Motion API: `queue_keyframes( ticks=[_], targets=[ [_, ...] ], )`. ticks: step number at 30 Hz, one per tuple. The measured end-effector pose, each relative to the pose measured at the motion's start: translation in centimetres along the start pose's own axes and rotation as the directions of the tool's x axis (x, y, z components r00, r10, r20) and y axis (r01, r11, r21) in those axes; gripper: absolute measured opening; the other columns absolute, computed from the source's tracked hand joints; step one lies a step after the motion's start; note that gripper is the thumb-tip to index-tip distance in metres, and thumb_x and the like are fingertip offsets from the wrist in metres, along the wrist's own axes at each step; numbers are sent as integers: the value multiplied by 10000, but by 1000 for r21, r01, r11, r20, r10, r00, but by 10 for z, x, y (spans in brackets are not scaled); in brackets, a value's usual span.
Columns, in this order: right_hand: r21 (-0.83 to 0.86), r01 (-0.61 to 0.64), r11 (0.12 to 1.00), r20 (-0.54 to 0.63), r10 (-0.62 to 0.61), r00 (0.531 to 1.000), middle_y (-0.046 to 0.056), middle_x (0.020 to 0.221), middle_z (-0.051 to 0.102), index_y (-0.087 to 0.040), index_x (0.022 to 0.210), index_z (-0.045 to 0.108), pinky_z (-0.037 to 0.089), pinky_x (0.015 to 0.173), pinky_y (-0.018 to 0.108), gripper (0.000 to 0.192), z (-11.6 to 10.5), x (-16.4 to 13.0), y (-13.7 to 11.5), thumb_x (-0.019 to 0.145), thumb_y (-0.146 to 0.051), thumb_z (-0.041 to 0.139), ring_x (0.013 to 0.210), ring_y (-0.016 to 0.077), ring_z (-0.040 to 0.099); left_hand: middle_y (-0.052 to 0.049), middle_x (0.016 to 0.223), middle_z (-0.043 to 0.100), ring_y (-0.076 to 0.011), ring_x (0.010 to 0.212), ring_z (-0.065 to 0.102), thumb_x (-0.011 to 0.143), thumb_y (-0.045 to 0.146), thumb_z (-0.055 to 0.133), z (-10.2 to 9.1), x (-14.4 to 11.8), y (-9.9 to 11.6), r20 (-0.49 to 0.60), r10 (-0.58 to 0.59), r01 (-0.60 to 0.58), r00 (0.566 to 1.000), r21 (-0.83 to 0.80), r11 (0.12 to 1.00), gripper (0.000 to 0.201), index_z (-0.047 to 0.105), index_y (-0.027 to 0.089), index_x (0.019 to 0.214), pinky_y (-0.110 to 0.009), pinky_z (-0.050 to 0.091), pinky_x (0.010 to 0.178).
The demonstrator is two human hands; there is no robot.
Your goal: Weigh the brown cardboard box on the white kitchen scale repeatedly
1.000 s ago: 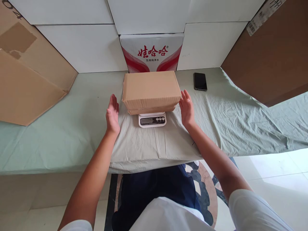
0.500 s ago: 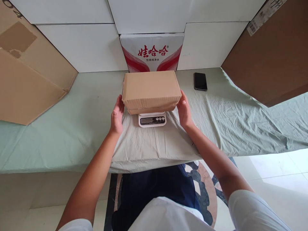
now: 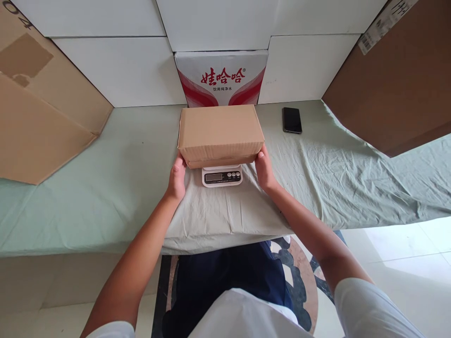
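Note:
A closed brown cardboard box sits on top of a small white kitchen scale, whose front panel with a display and several buttons sticks out below it. My left hand grips the box at its lower left corner, thumb toward the front and the other fingers hidden behind the side. At the lower right corner my right hand holds the box the same way, its fingers partly out of sight. The scale's display shows no readable figures.
A black phone lies on the green cloth to the right. Behind the box stands a white and red carton against white panels. Large cardboard sheets flank the table, one at left and one at right.
Both hands have come in from beside the box onto its lower corners. The left moved right and slightly down, the right moved in to the left. The box stays on the scale.

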State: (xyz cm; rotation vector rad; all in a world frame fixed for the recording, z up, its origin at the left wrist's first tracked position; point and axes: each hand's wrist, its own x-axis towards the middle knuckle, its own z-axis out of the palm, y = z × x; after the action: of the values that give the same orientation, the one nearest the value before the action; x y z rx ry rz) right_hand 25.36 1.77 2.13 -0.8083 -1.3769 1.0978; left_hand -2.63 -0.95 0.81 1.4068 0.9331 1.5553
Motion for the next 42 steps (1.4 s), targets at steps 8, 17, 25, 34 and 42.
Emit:
queue_keyframes(
  ticks=[8,17,25,34,42],
  targets=[
    [24,3,1000,-55,-2,998,-58,1621,505,-454,1542,390,314,1351,469,721,13,0,-16,885,-737,478,1602,253,352,-51,1618,524,-320,1574,387,855,870,366,12,3,13,17,20,-20,1000,-25,1000,836,560,344,1474,-460,296,1314],
    [7,139,990,-62,-138,988,-116,1675,417,-463,1558,340,235,1389,490,782,14,66,-27,862,-793,474,1650,269,253,-22,1616,521,-308,1557,415,778,972,209,23,79,37,-20,76,-76,997,-17,997,983,585,349,1440,-471,284,1332],
    [103,80,991,-137,-66,988,-59,1688,419,-310,1527,434,164,1409,442,872,25,152,33,828,-829,439,1663,208,230,-65,1630,500,-269,1591,367,753,993,138,3,154,-39,-166,-61,47,984,-86,995,1060,555,333,1468,-452,291,1311],
    [146,-6,989,-169,31,985,-20,1661,474,-269,1473,518,140,1411,423,910,19,154,72,785,-862,468,1654,172,254,-109,1649,477,-262,1598,354,743,1004,193,-5,155,-80,-193,-173,153,966,-114,982,1077,545,292,1470,-447,302,1303],
    [139,-44,989,-199,72,977,-4,1677,456,-243,1467,513,132,1411,403,897,15,154,77,805,-845,450,1641,187,295,-167,1596,533,-323,1580,378,657,1045,319,-2,158,-85,-211,-172,151,962,-112,982,1120,622,237,1371,-485,316,1296]
  ],
)
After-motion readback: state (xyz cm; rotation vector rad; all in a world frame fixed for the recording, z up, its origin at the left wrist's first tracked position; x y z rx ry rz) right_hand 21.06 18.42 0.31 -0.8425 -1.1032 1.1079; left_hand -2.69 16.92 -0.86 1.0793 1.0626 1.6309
